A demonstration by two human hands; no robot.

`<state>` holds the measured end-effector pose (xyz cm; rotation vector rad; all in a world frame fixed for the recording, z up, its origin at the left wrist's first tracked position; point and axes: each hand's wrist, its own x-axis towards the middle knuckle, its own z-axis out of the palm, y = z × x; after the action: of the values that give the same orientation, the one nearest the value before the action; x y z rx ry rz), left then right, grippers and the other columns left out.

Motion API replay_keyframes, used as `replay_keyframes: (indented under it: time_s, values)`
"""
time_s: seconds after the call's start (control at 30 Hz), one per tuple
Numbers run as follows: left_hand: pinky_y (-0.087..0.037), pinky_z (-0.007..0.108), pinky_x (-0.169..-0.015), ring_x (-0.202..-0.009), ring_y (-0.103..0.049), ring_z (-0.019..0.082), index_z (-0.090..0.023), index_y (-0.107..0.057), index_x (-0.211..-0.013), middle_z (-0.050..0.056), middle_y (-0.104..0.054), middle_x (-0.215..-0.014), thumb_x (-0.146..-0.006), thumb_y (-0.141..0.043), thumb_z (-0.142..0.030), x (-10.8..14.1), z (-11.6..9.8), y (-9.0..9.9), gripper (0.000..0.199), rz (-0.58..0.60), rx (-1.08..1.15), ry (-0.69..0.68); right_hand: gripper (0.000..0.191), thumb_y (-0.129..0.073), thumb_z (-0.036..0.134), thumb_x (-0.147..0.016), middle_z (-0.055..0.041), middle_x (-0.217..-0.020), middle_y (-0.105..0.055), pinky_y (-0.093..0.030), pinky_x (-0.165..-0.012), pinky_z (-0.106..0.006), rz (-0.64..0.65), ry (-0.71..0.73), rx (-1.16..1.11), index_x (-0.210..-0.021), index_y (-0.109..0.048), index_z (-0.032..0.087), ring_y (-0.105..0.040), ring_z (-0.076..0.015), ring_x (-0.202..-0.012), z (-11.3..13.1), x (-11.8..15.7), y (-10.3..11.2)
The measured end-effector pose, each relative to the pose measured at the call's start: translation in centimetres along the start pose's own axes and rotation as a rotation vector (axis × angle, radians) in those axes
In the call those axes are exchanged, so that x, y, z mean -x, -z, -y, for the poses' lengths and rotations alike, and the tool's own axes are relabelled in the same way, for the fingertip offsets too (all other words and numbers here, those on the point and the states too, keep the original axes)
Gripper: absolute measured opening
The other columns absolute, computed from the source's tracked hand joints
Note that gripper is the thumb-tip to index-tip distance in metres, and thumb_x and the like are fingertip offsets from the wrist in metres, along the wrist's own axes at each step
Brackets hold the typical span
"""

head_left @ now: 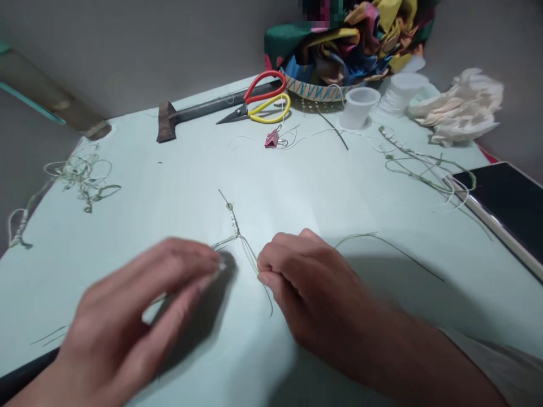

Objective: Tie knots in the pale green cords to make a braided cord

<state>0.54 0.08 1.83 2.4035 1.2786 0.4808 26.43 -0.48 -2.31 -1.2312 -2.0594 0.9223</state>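
A short braided cord (234,219) in green and white lies on the pale table between my hands, its knotted end pointing away from me. From its near end thin strands fan out to both sides. My left hand (148,299), slightly blurred, pinches the strands on the left between thumb and fingertips. On the right, my right hand (303,282) is closed on the other strands, thumb against curled fingers. A loose strand end hangs down beside my right thumb, and another green strand (390,242) arcs out past that hand.
At the back of the table (178,186) lie a hammer (167,121), scissors (254,107), a pink clip (272,138) and a cloth-filled basket (314,89). Right: a plastic cup (360,107), spool (403,90), crumpled tissue (462,107), cords and phone (504,198). Left: tangled cords (80,172).
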Motion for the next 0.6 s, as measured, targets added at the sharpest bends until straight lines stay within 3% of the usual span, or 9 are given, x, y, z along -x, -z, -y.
replay_keyframes:
  time_s: [0.07,0.1,0.23,0.4,0.5,0.6]
  values:
    - [-0.057,0.03,-0.076,-0.087,-0.067,0.018,-0.03,-0.074,-0.118,0.001,-0.075,-0.116,-0.11,-0.064,-0.034,-1.8,0.4,-0.3,0.014,-0.106,-0.083,0.126,0.023,-0.05,0.004,-0.094,0.0029,-0.078,-0.064,-0.038,-0.08,-0.037,-0.007,-0.027,0.005,-0.08,-0.055,0.021,-0.047,-0.0147,-0.071,0.0,-0.1,-0.2]
    - [-0.051,0.032,-0.066,-0.085,-0.064,0.021,-0.029,-0.076,-0.121,0.003,-0.074,-0.115,-0.107,-0.066,-0.042,-2.7,0.6,-0.6,0.021,-0.102,-0.084,0.156,0.022,-0.051,0.004,-0.094,0.003,-0.079,-0.064,-0.038,-0.08,-0.037,-0.019,-0.036,0.005,-0.08,-0.055,0.021,-0.048,-0.0146,-0.072,0.0,-0.1,-0.3]
    - [-0.05,0.039,-0.08,-0.096,-0.069,0.027,-0.025,-0.079,-0.098,0.006,-0.075,-0.102,-0.098,-0.068,-0.04,-5.2,0.9,-2.2,0.019,-0.071,0.021,0.15,0.022,-0.052,0.007,-0.095,0.0028,-0.079,-0.065,-0.041,-0.08,-0.036,-0.085,-0.04,-0.01,-0.079,-0.055,0.021,-0.053,-0.0149,-0.074,0.1,-0.3,-0.7]
    - [-0.049,0.04,-0.086,-0.1,-0.07,0.027,-0.023,-0.072,-0.085,0.009,-0.076,-0.109,-0.094,-0.068,-0.038,-5.3,0.0,-2.3,0.018,-0.088,0.187,0.288,0.023,-0.051,0.006,-0.094,0.0025,-0.077,-0.068,-0.043,-0.072,-0.032,-0.133,0.017,0.015,-0.078,-0.057,0.021,-0.057,-0.0151,-0.071,0.0,-0.1,-0.6]
    - [-0.052,0.036,-0.076,-0.083,-0.069,0.024,-0.023,-0.069,-0.088,0.006,-0.077,-0.089,-0.099,-0.066,-0.044,-5.1,-0.4,-1.6,0.024,-0.01,0.394,0.447,0.025,-0.05,0.005,-0.096,0.0018,-0.079,-0.072,-0.047,-0.072,-0.031,-0.165,0.067,0.02,-0.081,-0.061,0.021,-0.063,-0.0151,-0.073,0.0,0.0,-0.6]
    - [-0.046,0.027,-0.058,-0.057,-0.053,0.015,-0.023,-0.065,-0.089,-0.003,-0.057,-0.061,-0.102,-0.063,-0.046,-5.4,-0.6,-1.3,0.027,0.091,0.602,0.582,0.025,-0.05,0.004,-0.097,0.0003,-0.084,-0.077,-0.051,-0.074,-0.029,-0.194,0.126,0.013,-0.084,-0.065,0.019,-0.068,-0.0142,-0.077,0.0,0.0,-0.8]
